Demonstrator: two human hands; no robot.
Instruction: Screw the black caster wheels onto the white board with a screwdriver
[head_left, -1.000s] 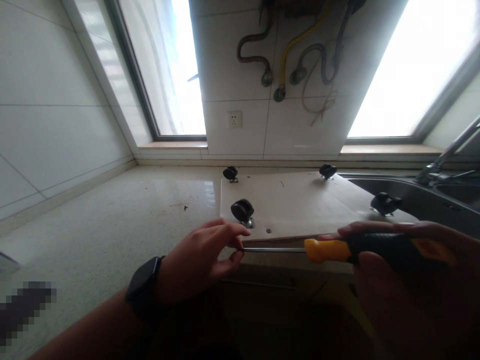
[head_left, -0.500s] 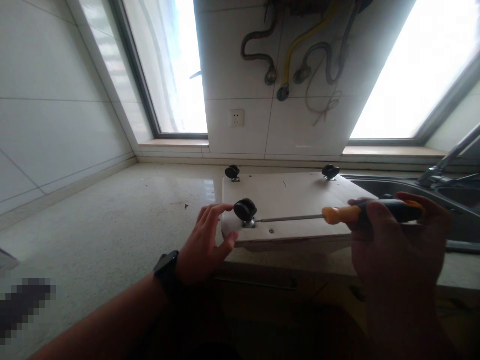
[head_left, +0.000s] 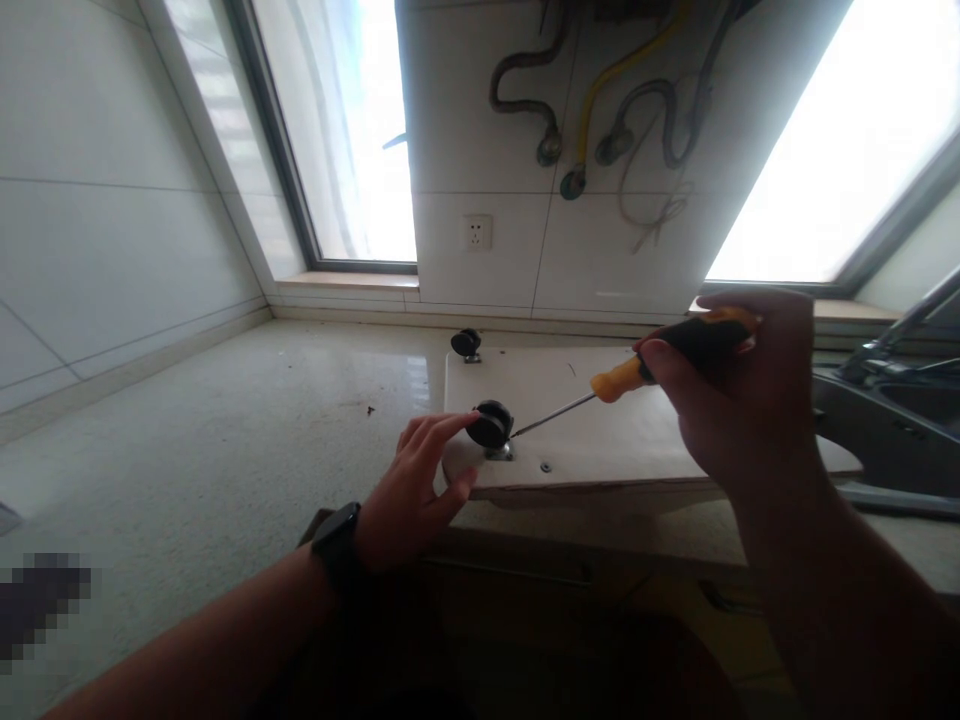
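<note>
A white board (head_left: 592, 440) lies on the counter with black casters on it. My left hand (head_left: 420, 480), a dark watch on its wrist, is curled round the near-left corner. Its fingertips touch the near caster (head_left: 491, 425) and its thumb rests by the board's edge, beside the metal plate. My right hand (head_left: 739, 390) is wrapped round the orange-and-black handle of a screwdriver (head_left: 619, 380). The shaft slants down to the left, its tip at the near caster's plate; the screw there is too small to make out. Another caster (head_left: 466, 344) stands at the far-left corner.
A sink (head_left: 885, 420) with a metal faucet (head_left: 892, 340) is at the right, beside the board. Pale speckled counter (head_left: 285, 430) extends left. Hoses (head_left: 592, 100) and a socket (head_left: 477, 232) are on the tiled wall. Cabinet handles show below the counter.
My right hand has risen and moved left, tilting the screwdriver from nearly level to steep, its tip staying by the caster plate. My left fingertips have moved slightly onto the caster.
</note>
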